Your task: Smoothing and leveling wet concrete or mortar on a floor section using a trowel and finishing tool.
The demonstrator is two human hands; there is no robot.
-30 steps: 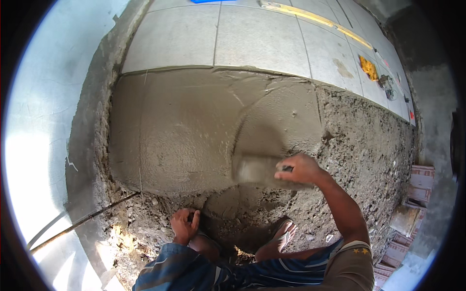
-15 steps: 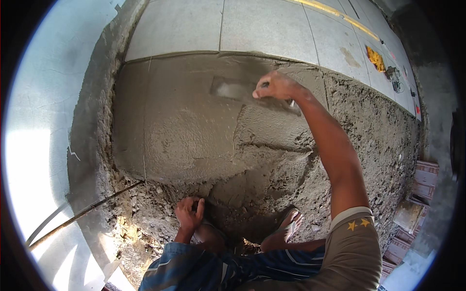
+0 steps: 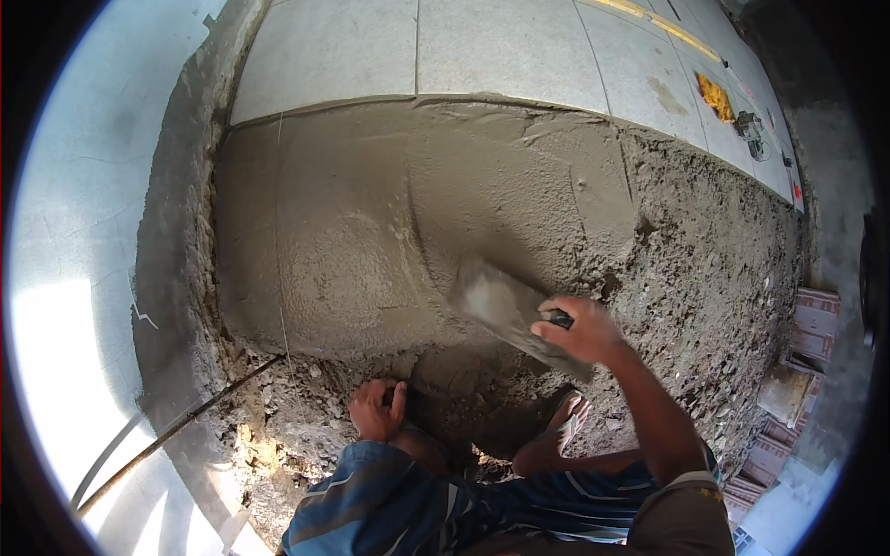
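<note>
My right hand point(image 3: 584, 330) is closed round the black handle of a rectangular plastering trowel point(image 3: 496, 301). The trowel's flat metal blade lies tilted over the near part of the wet mortar bed point(image 3: 343, 185), which is smooth on the left and rougher towards the right. By my left knee, my left hand point(image 3: 377, 410) is closed with the fingers curled; something dark shows at the fingers, but I cannot make out what it is. A thin string point(image 3: 279, 232) runs across the mortar's left side.
Large grey tiles point(image 3: 505, 51) border the mortar's far edge, with a yellow straight bar point(image 3: 658, 26) and an orange-yellow cloth point(image 3: 715, 97) on them. A rod point(image 3: 185, 422) lies at lower left. Loose rubble point(image 3: 714, 269) spreads right, near stacked boxes point(image 3: 814, 324). My sandalled foot point(image 3: 561, 431) stands close by.
My right hand has drawn the trowel from the far part of the mortar back towards me and slightly right. The mortar in the middle looks more spread out. My left hand has barely moved.
</note>
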